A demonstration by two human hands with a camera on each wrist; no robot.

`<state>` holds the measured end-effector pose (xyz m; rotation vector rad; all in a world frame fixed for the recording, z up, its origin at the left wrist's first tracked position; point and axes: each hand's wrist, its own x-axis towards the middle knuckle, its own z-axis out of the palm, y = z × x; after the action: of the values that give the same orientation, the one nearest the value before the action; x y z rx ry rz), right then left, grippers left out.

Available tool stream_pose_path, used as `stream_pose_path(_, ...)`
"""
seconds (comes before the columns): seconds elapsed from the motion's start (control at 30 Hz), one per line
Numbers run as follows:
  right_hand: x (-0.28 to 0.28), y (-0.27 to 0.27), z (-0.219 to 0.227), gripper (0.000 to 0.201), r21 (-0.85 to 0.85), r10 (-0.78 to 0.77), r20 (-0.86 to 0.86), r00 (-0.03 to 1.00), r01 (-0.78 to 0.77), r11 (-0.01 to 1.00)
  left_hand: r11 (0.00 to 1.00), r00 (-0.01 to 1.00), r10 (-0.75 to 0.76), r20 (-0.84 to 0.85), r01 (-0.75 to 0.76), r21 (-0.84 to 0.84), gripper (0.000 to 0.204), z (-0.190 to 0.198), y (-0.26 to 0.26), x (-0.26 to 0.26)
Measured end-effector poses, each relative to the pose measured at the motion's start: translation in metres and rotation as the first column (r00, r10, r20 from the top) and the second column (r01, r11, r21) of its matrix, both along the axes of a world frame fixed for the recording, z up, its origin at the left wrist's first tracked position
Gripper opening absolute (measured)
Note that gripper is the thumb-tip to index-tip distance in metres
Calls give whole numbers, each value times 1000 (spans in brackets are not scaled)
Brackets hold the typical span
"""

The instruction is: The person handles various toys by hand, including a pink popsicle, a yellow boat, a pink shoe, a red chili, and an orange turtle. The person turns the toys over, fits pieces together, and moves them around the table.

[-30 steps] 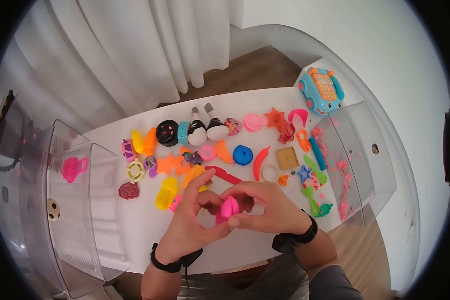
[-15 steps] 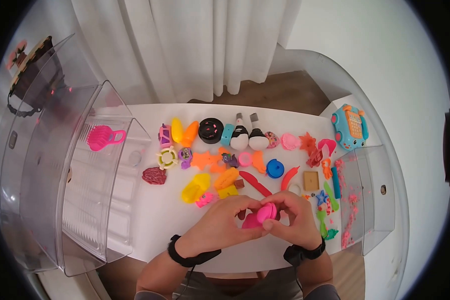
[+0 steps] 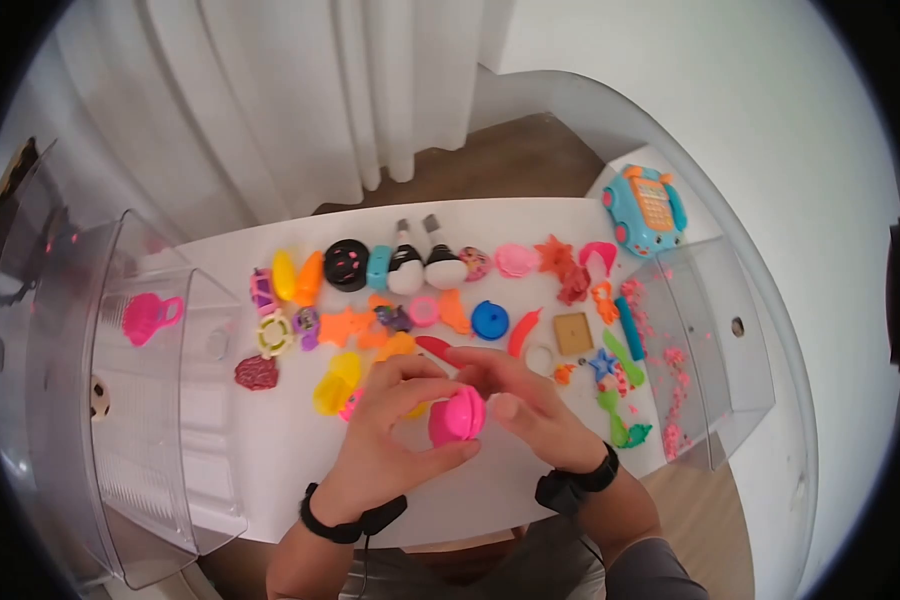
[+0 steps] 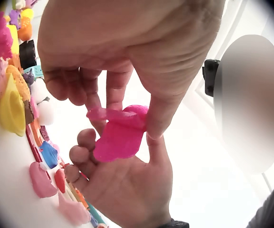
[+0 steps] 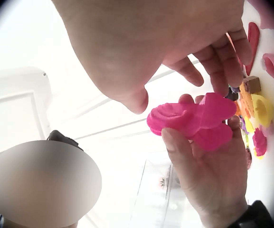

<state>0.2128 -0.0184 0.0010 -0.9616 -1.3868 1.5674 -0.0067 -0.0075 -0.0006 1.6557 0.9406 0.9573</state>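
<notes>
My left hand point(image 3: 370, 450) pinches a bright pink plastic mould point(image 3: 458, 415) between thumb and fingers, held up over the near part of the table. In the right wrist view this mould point(image 5: 177, 118) shows a round, swirled front with two flaps splayed apart behind it, like a hinged pair. My right hand point(image 3: 538, 415) hovers just to its right, thumb and fingers spread and apart from it. The left wrist view shows the right palm point(image 4: 132, 190) behind the mould point(image 4: 120, 140). Behind the hands lie a red toy knife point(image 3: 435, 347) and a yellow mould point(image 3: 337, 383).
Rows of small toys and moulds cover the white table point(image 3: 300, 460), among them a blue lid point(image 3: 490, 320) and a brown square point(image 3: 573, 334). Clear bins stand left point(image 3: 175, 420) and right point(image 3: 730, 350). A toy phone point(image 3: 645, 210) sits at the far right.
My right hand's fingers, earlier on the pink mould, have come off it and moved right. The left hand keeps its hold. The head view has swung about.
</notes>
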Motion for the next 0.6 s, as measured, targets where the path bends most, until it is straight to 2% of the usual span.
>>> stream_pose_path(0.03, 2, 0, 1, 79, 0, -22, 3, 1000, 22, 1000, 1000, 1000, -22, 3, 22, 0, 52, 0, 0, 1)
stream_pose_path(0.1, 4, 3, 3, 90, -92, 129, -92, 987, -138, 986, 998, 997, -51, -58, 54, 46, 55, 2, -1, 1)
stream_pose_path(0.13, 5, 4, 3, 90, -94, 120, -96, 988, -129, 987, 997, 996, -60, -61, 63, 43, 55, 4, -1, 1)
stream_pose_path(0.2, 7, 5, 1, 89, -104, 210, -143, 967, -226, 969, 994, 985, -62, -161, 76, 82, 56, 6, 0, 1)
stream_pose_path(0.53, 7, 1, 5, 88, -164, 228, -123, 966, -246, 955, 991, 986, -59, -154, 76, 110, 57, 5, -3, 5)
stream_pose_path(0.6, 5, -2, 11, 96, -227, 165, -105, 981, -185, 956, 987, 986, -100, -135, 115, 113, 57, 3, -2, 5)
